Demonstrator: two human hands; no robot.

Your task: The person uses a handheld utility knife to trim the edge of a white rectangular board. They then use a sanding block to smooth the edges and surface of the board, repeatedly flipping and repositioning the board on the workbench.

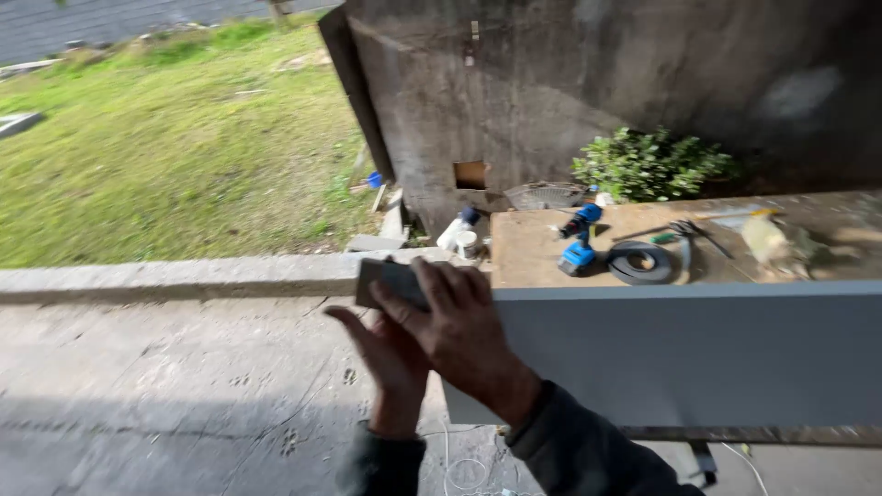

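My right hand (464,331) grips a small flat dark grey block (390,280) and holds it up at the left end of a pale grey panel (689,354). My left hand (381,354) sits just under and behind the right, palm toward the block, fingers straight; whether it touches the block is hidden. Both sleeves are dark grey.
A wooden workbench top (533,253) behind the panel carries a blue cordless drill (579,243), a black coil of tape (640,264), pliers (694,230) and a white bottle (457,230). A concrete ledge (175,278), grass and a dark concrete wall (551,83) lie beyond. White cable (464,473) lies on the ground.
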